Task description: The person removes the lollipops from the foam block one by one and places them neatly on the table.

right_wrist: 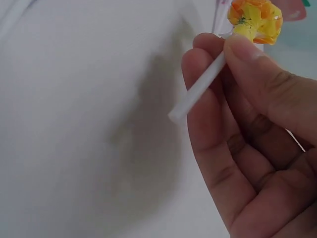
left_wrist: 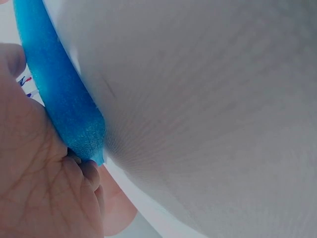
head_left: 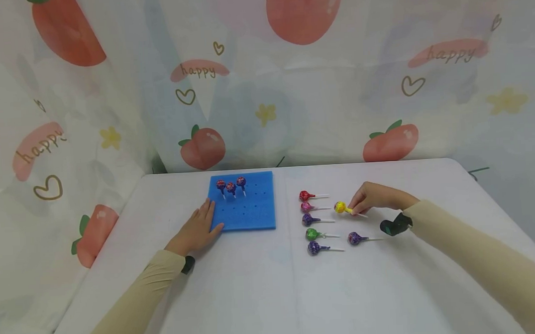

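Note:
My right hand [head_left: 371, 197] pinches a yellow lollipop [head_left: 340, 207] between thumb and fingers, just below its wrapped head. In the right wrist view its white stick [right_wrist: 198, 89] slants down past the fingers, above the white surface. My left hand [head_left: 198, 230] rests along the left edge of a blue foam board [head_left: 260, 212], fingers straight and thumb at the front edge. In the left wrist view the palm [left_wrist: 34, 163] lies against the board's side [left_wrist: 64, 94]. Three purple-wrapped lollipops [head_left: 231, 188] stand upright in the board's back left, among small holes.
Right of the board, a column of lollipops lies on the white table [head_left: 246, 297]: red [head_left: 304, 196], pink [head_left: 306, 206], purple [head_left: 307, 219], green [head_left: 312, 234] and another purple [head_left: 314, 248]. One more purple lollipop [head_left: 355, 238] lies nearer my right forearm. A printed curtain [head_left: 246, 88] hangs behind.

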The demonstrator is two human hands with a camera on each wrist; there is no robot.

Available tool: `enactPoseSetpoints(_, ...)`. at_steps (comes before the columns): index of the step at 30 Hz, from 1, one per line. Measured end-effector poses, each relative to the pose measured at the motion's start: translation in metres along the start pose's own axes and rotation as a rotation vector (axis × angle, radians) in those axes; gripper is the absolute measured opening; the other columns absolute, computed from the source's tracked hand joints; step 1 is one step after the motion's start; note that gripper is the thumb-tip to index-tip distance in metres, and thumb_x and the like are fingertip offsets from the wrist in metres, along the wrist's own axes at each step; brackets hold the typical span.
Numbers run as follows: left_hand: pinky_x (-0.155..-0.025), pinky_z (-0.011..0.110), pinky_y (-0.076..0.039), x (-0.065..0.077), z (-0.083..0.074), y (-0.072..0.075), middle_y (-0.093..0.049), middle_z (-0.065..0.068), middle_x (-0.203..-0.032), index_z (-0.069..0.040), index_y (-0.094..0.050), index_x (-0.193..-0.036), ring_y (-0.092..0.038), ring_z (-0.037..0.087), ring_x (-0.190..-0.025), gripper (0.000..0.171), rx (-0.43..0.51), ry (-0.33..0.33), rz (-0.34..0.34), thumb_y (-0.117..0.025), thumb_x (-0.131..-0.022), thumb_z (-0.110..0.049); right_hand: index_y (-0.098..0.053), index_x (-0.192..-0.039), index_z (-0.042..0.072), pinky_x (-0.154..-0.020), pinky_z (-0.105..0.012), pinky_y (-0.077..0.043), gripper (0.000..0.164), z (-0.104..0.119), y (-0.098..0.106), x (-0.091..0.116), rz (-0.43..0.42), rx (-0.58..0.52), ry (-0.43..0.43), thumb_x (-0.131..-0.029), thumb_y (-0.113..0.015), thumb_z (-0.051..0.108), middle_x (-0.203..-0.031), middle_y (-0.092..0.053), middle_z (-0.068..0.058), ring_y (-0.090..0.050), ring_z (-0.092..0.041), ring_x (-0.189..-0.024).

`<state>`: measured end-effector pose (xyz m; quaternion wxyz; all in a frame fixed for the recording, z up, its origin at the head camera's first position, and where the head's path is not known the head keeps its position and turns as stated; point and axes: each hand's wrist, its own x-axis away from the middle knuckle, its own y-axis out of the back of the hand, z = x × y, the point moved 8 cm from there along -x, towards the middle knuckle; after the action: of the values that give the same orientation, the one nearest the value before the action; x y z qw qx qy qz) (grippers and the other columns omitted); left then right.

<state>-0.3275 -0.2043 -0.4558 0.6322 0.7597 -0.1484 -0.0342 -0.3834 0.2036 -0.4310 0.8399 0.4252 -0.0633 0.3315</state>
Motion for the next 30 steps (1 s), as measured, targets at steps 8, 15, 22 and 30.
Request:
enactPoseSetpoints(8, -0.118, 0.052, -0.014, -0.002, 0.001, -0.001, -0.006, 0.025, -0.156, 0.007, -0.009, -0.148, -0.012, 0.04, -0.145, 0.077, -0.008, -0.011, -0.008, -0.042, -0.098, -0.041, -0.075, -0.096, 0.002, -0.075, -0.026, -0.054, 0.021, -0.017, -0.006, 0.001, 0.03, 0.042, -0.026, -0.082, -0.071, 0.017, -0.089, -0.073, -0.005, -0.059, -0.01, -0.074)
enactPoseSetpoints(15, -0.118, 0.051, -0.014, -0.003, 0.004, -0.004, -0.005, 0.025, -0.156, 0.007, -0.008, -0.148, -0.011, 0.039, -0.145, 0.077, -0.014, -0.008, -0.001, -0.041, -0.098, -0.042, -0.075, -0.091, 0.003, -0.066, -0.022, -0.049, 0.015, -0.021, -0.008, 0.0, 0.025, 0.066, -0.028, -0.081, -0.072, 0.014, -0.083, -0.072, -0.003, -0.052, -0.011, -0.068)
enactPoseSetpoints(22, -0.118, 0.051, -0.013, -0.004, 0.004, -0.005, -0.005, 0.025, -0.156, 0.007, -0.008, -0.148, -0.01, 0.039, -0.145, 0.077, -0.021, -0.009, 0.002, -0.041, -0.098, -0.042, -0.076, -0.088, 0.003, -0.065, -0.022, -0.049, 0.012, -0.022, -0.009, -0.003, 0.009, 0.086, -0.01, -0.08, -0.072, 0.012, -0.081, -0.072, -0.002, -0.052, -0.011, -0.067)
enactPoseSetpoints(30, -0.118, 0.052, -0.013, -0.002, 0.003, -0.003, -0.005, 0.026, -0.156, 0.008, -0.008, -0.148, -0.011, 0.04, -0.145, 0.077, -0.018, -0.009, 0.0, -0.041, -0.098, -0.041, -0.076, -0.09, 0.003, -0.066, -0.02, -0.051, 0.014, -0.019, -0.009, -0.001, -0.012, 0.107, 0.019, -0.08, -0.073, 0.012, -0.083, -0.073, -0.005, -0.055, -0.01, -0.068)
